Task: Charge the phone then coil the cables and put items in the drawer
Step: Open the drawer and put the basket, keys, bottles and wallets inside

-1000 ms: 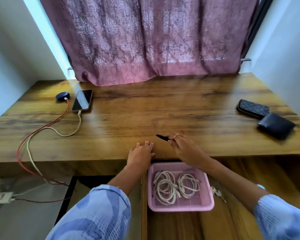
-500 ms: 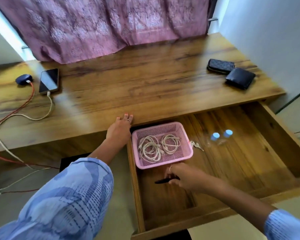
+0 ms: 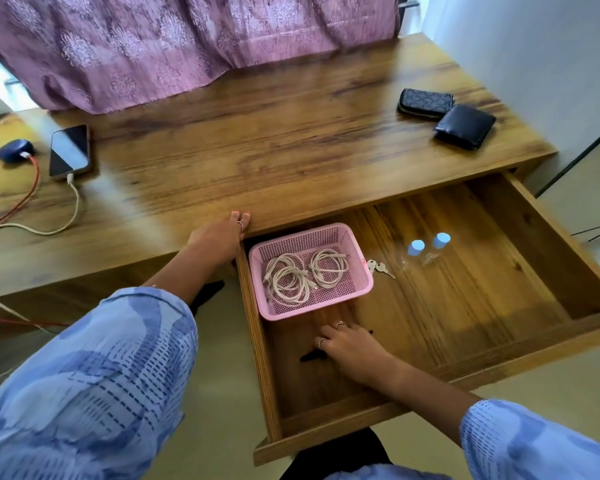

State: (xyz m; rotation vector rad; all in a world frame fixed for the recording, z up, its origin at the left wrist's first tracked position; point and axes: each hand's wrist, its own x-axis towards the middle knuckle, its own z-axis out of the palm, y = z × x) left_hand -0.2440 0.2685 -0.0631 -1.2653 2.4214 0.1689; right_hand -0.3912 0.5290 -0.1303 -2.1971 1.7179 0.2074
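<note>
The wooden drawer [image 3: 499, 282] stands pulled out under the table [image 3: 291, 150]. Inside it, a pink basket [image 3: 362, 271] holds two coiled white cables [image 3: 288, 280]. My right hand [image 3: 349, 348] lies low in the drawer in front of the basket. Its fingers are stretched over a thin black pen-like item [image 3: 310, 356] that rests on the drawer floor and sticks out on both sides. My left hand [image 3: 222, 233] rests flat on the table's front edge beside the drawer. At the far left, the phone [image 3: 70, 150] lies with a white cable [image 3: 73, 202] plugged in.
A navy case [image 3: 14, 150] with a red cable sits left of the phone. Two dark wallets [image 3: 425, 102] [image 3: 465, 125] lie at the table's right end. Keys [image 3: 380, 268] and two blue-capped bottles [image 3: 428, 244] sit in the drawer. A purple curtain hangs behind.
My right hand carried the black item from the table top down into the drawer and now lies over it on the drawer floor. My left hand stayed on the table edge.
</note>
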